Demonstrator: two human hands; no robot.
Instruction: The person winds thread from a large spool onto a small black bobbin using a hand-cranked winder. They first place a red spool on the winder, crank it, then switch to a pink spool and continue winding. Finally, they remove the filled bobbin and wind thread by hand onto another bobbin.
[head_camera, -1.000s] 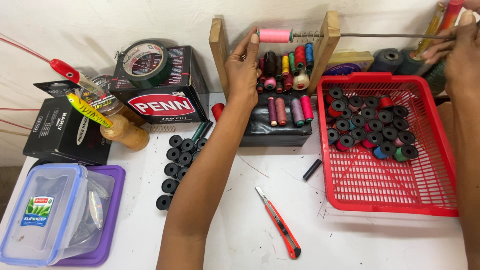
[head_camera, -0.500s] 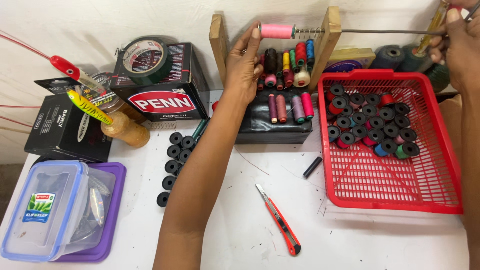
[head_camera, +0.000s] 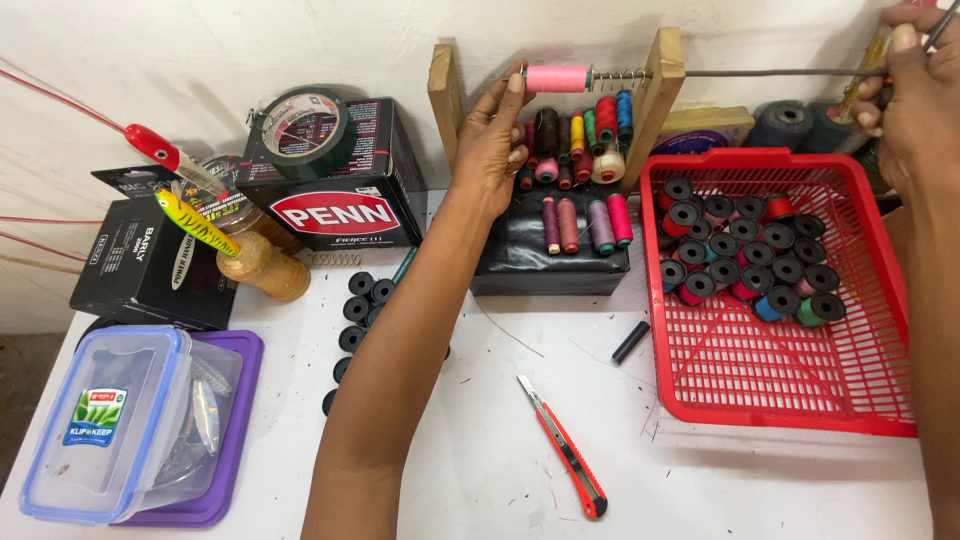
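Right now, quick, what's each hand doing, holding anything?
Left hand: fingers up at the pink spool on the rod, touching it, not clearly gripping.
Right hand: closed on the metal rod end.
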